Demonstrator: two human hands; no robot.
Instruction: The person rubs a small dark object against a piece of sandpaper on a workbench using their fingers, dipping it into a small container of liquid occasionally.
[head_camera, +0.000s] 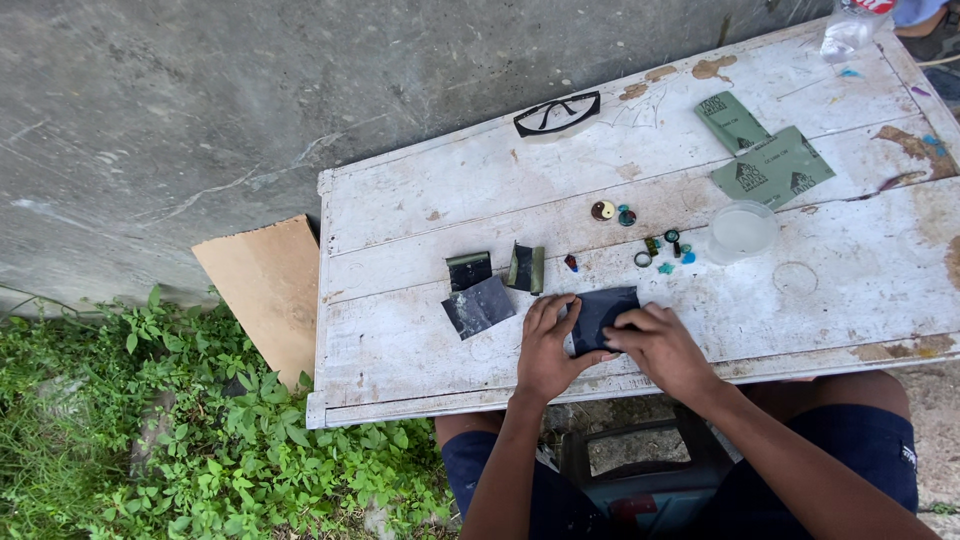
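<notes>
Hands met over a dark sheet of sandpaper (600, 312) that lay flat near the front edge of the white, paint-worn table (400, 350). The left hand (548, 345) pressed its fingers down on the sheet's left side, and the right hand (660, 345) lay over its right side with fingertips bunched, as if pinching something small against the abrasive; whether a piece sat under those fingertips could not be told, since the fingers hid it. Neither grip was spread: both were pressed onto the sheet. Risk looked greatest at that front edge, because the sandpaper sat so close to it that a hard stroke toward the body could have dragged the sheet, or whatever was rubbed on it, off the table and into the weeds (200, 430) below. Fingertips bearing directly on the grit could have been scraped if the left hand slipped. Just behind the sheet, a scatter of small coloured rings and beads (660, 250) lay loose, and a sweep of the right forearm might have knocked them away or tipped the clear cup of cloudy liquid (742, 230) standing beside them. Other pieces of sandpaper (478, 305) lay to the left, one of them folded (525, 268), well clear of the hands. Safety glasses (557, 113) rested at the far side of the table, unworn there, so dust or a flicked chip could have reached the eyes. Two green sandpaper sheets (770, 165) lay farther right, apart from the work.
</notes>
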